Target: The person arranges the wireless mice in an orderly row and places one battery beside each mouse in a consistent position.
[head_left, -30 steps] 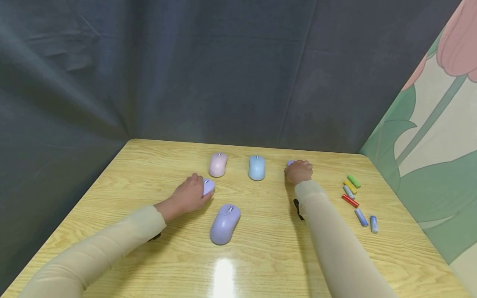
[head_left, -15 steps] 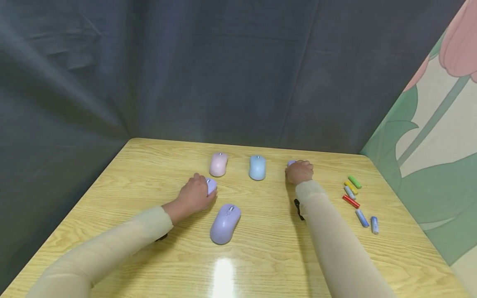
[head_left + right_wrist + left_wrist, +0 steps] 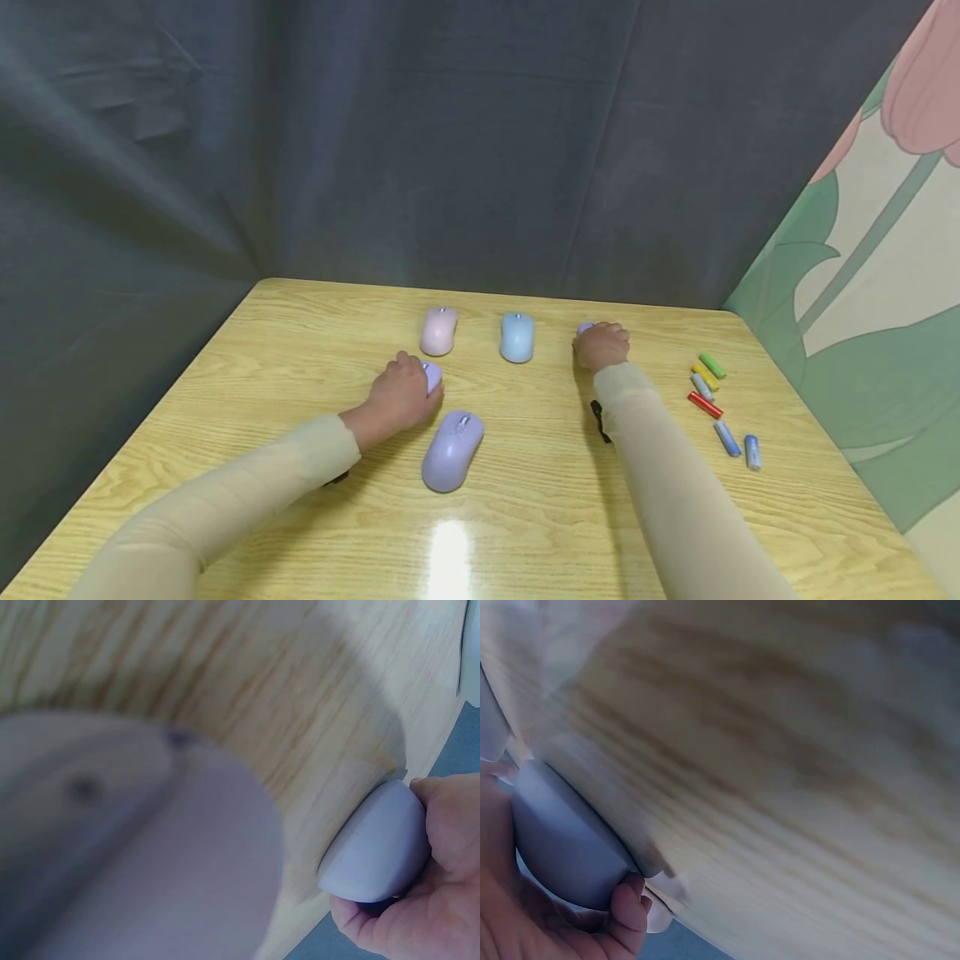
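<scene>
On the wooden table [image 3: 525, 467], my left hand [image 3: 402, 392] grips a purple computer mouse [image 3: 570, 836], with fingers and thumb on its sides. In the head view the hand covers most of that mouse. Farther right, my right hand [image 3: 602, 347] holds another purple mouse [image 3: 379, 844] between thumb and fingers; only its front end peeks out in the head view. A third purple mouse [image 3: 453, 451] lies tilted on the table, just right of and nearer than the left hand. Between the hands, toward the back, stand a pink mouse [image 3: 438, 332] and a light blue mouse [image 3: 517, 337].
Several small batteries lie at the right: green [image 3: 712, 365], yellow [image 3: 705, 377], silver-blue [image 3: 702, 386], red [image 3: 705, 405] and blue [image 3: 727, 438]. A dark curtain [image 3: 450, 150] hangs behind the back edge, and a flower-patterned wall [image 3: 892, 333] borders the right.
My left hand has slid a little to the right with its purple mouse, closer to the pink mouse and the third purple one. The right hand has stayed put.
</scene>
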{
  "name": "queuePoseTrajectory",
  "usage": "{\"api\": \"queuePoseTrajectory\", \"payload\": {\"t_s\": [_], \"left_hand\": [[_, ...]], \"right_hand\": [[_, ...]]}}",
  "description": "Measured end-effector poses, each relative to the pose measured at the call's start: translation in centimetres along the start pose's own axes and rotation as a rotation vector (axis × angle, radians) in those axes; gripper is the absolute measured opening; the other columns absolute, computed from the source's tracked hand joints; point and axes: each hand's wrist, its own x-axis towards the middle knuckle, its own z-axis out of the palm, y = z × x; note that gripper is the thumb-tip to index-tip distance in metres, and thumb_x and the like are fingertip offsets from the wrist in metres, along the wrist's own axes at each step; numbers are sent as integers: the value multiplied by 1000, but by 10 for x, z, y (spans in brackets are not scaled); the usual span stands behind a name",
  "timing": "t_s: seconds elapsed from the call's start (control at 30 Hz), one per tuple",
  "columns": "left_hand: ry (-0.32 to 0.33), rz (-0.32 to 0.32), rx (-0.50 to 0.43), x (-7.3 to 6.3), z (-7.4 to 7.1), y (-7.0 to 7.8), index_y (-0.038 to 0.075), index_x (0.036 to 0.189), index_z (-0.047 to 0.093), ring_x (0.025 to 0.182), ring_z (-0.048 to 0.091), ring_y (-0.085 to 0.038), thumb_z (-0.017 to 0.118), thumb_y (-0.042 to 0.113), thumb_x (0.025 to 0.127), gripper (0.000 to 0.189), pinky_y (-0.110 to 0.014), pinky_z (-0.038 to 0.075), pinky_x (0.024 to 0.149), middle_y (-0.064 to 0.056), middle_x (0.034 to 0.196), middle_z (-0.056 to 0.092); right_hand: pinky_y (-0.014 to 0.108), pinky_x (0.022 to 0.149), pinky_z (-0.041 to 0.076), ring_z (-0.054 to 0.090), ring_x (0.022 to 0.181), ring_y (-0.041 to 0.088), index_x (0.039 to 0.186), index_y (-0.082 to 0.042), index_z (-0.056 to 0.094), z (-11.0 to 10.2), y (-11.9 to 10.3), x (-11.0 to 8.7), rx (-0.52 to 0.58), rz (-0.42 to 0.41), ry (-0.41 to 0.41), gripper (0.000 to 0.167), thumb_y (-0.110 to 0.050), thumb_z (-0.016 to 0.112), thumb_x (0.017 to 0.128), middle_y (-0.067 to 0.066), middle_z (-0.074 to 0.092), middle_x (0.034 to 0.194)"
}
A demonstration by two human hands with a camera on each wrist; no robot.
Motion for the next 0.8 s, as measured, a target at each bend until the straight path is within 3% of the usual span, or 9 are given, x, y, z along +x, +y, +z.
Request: {"api": "queuePoseTrajectory", "payload": {"t_s": [0.47, 0.8], "left_hand": [[-19, -24, 31, 2, -1, 5, -17, 100, 53, 72, 52, -28, 50, 39, 96, 57, -38, 51, 55, -16, 83, 41], [-34, -37, 37, 1, -3, 9, -20, 105, 52, 76, 55, -30, 50, 39, 96, 60, -39, 52, 57, -18, 86, 42]], "right_hand": [[47, 88, 44, 42, 111, 47, 130, 27, 29, -1, -1, 1, -8, -6, -8, 68, -34, 38, 104, 40, 40, 116], [47, 91, 44, 40, 113, 45, 134, 24, 28, 0, -1, 3, 24, 34, -6, 68, -36, 38, 103, 38, 38, 119]]}}
